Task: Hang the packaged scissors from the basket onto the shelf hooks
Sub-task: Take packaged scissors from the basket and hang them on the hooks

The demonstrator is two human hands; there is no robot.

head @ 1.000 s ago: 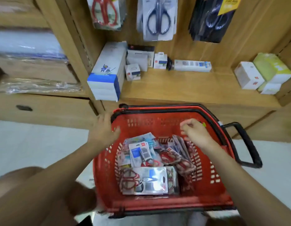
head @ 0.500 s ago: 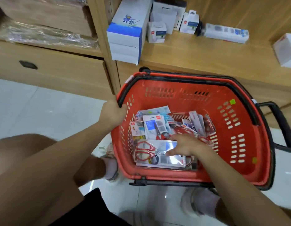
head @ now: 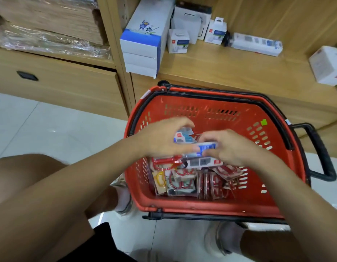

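One left hand (head: 160, 140), one right hand (head: 230, 146), both pinching one blue-labelled pack (head: 207, 147), one red basket (head: 211, 207) under the grip, at least six scissor packs (head: 180, 183) below it, three stacked boxes (head: 143, 52) beyond

Covering most of the blue-labelled pack (head: 207, 146) with the left hand (head: 162, 138) and right hand (head: 230, 146), blurring its print beyond reading. Heaping the packaged scissors (head: 182, 183) below the hands, overlapping, too jumbled to count. Cropping the white box (head: 328, 65) beyond the right hand at the edge.

The tiled floor (head: 50, 129) bears the red basket (head: 220, 203) beneath the grip; beyond it, the wooden shelf (head: 230, 69) carries white boxes (head: 143, 46).
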